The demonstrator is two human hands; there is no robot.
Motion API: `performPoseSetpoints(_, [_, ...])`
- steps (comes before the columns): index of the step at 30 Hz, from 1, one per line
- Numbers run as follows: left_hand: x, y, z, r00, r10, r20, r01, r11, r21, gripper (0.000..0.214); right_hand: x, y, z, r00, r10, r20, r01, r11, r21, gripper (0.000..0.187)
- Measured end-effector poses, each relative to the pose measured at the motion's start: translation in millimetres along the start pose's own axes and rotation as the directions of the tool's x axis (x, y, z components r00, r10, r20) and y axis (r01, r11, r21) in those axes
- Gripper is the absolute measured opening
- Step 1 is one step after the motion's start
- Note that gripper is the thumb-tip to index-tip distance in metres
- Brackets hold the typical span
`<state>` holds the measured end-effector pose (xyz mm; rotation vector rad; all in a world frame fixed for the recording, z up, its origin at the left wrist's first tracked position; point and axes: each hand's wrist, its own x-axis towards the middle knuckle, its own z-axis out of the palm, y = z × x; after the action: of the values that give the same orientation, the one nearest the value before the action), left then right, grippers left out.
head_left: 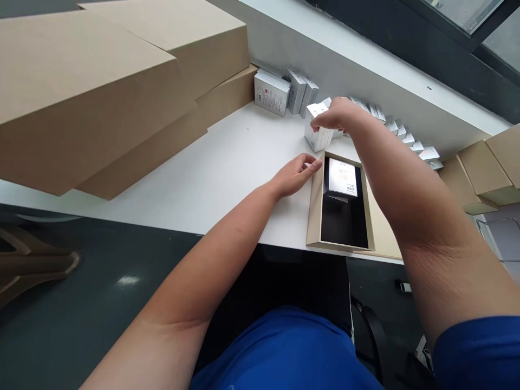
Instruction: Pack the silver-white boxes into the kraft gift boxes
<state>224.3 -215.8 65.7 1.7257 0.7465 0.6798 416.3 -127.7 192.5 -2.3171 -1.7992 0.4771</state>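
My right hand (340,115) reaches to the back of the table and grips a small white carton (317,135) by its upper part, thumb on the near side. My left hand (297,172) is beside the upper left edge of an open kraft-coloured box (314,216); its fingers are loosely curled, with the thumb pointing at the rim. Whether it touches the rim I cannot tell. Inside this box, which has a black interior, a white-topped carton (342,177) lies in the far half. The near half shows bare black bottom.
Large kraft boxes (122,97) are stacked on the left. Small white cartons (271,93) stand along the wall, with several more (400,129) to the right. More kraft boxes (483,168) stand at the far right. A flat tan panel (382,233) lies beside the open box.
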Motion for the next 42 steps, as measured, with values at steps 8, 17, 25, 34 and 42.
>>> performPoseSetpoints(8, [24.6,-35.0,10.7,0.934,0.078,-0.348,-0.13,0.983,-0.128,0.145,-89.4,-13.7,-18.2,0.999,0.034,0.007,-0.034,0.934,0.355,0.026])
performPoseSetpoints(17, [21.4,-19.8,-7.0,0.867,0.178,-0.466,-0.29,0.94,-0.179,0.091,-131.8,-18.2,-8.8,0.981,-0.085,0.177,-0.012,0.874,0.487,0.047])
performPoseSetpoints(25, [8.3,-4.5,1.5,0.796,0.321,-0.513,-0.363,0.932,0.019,0.111,-116.6,12.0,10.1,0.988,-0.145,0.05,0.118,0.925,0.361,0.064])
performPoseSetpoints(34, [0.7,4.4,0.5,0.752,0.359,-0.553,-0.358,0.927,0.114,0.081,-141.5,19.4,17.8,0.742,-0.67,-0.017,0.668,0.742,-0.066,0.141])
performPoseSetpoints(42, [0.4,2.7,6.9,0.769,0.334,-0.545,-0.372,0.927,0.044,0.09,-159.7,26.3,24.2,0.656,-0.755,0.024,0.749,0.647,-0.145,0.124])
